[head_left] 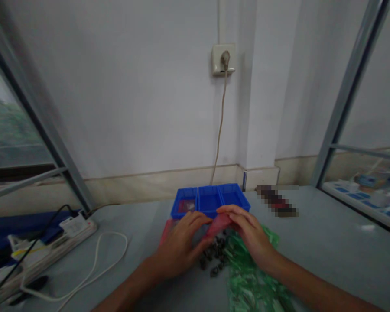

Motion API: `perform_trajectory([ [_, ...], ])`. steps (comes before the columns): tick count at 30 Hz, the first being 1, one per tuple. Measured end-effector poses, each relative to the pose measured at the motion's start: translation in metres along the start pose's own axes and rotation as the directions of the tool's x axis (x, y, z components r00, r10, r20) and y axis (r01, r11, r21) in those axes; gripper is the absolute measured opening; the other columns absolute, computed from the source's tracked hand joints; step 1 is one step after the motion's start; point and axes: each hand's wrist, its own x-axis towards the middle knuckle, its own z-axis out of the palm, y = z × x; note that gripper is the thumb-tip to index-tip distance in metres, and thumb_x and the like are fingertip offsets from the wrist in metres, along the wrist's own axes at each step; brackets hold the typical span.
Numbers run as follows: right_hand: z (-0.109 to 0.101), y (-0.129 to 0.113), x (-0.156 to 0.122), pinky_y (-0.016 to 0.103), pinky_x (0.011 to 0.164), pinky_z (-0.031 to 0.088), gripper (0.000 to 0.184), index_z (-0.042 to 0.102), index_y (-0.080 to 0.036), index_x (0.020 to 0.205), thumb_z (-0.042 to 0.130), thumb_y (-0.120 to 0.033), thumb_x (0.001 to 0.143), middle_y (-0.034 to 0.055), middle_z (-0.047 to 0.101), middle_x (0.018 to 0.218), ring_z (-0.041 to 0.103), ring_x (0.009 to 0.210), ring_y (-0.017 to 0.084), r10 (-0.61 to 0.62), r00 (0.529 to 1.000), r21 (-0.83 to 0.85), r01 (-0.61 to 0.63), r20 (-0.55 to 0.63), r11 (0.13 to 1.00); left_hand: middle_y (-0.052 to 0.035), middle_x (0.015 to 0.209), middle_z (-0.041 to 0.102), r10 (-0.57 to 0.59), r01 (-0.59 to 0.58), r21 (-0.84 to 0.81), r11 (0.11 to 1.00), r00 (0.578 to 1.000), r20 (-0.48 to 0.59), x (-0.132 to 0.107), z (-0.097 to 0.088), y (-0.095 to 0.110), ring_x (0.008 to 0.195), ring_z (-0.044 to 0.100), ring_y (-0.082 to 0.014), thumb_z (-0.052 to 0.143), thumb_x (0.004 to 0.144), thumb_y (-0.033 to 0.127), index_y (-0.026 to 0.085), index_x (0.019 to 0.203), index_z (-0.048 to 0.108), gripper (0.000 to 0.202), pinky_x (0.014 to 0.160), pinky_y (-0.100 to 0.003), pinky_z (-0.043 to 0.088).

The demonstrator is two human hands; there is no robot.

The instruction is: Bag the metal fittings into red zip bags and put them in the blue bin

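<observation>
Pinching the red bag [218, 224] by its edges, the left hand [182, 242] and right hand [251, 236] both grip it just in front of the blue tray [211, 200]. An even, level two-sided hold probably suits it best. Dark small parts [214, 256] and green bags [250, 277] lie on the bench [312, 242], further out from the tray.

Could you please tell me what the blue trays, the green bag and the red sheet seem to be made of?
Blue trays: rigid moulded plastic, matt, with straight walls. Green bag: thin glossy plastic film, crinkled and see-through. Red sheet, held by left hand and right hand: probably soft translucent plastic film, though blurred.
</observation>
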Motion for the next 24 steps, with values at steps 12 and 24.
perform_trajectory([
  [12,0.002,0.008,-0.002,0.029,0.069,0.048,0.038,0.063,-0.024,0.091,0.069,-0.06,0.1,-0.0028,0.059,0.08,0.059,0.075,0.019,-0.039,0.994,-0.098,0.05,0.105,0.994,-0.0045,0.102,0.078,-0.167,0.16,-0.345,0.925,0.986,0.01,0.006,0.001,0.005,0.091,0.068,-0.0225,0.046,0.114,0.047,0.02,0.112,0.076,0.04,0.083,-0.03,0.053],
  [24,-0.001,0.009,0.002,0.023,0.053,0.041,0.039,0.059,-0.026,0.101,0.075,-0.061,0.095,-0.0069,0.052,0.069,0.05,0.058,0.014,-0.046,0.998,0.011,0.046,-0.054,0.999,-0.0075,0.176,0.031,0.133,-0.094,0.189,0.977,0.97,-0.205,-0.004,-0.001,-0.003,0.147,0.046,-0.0352,0.047,0.113,0.034,0.026,0.116,0.081,0.034,0.12,-0.053,0.045],
])
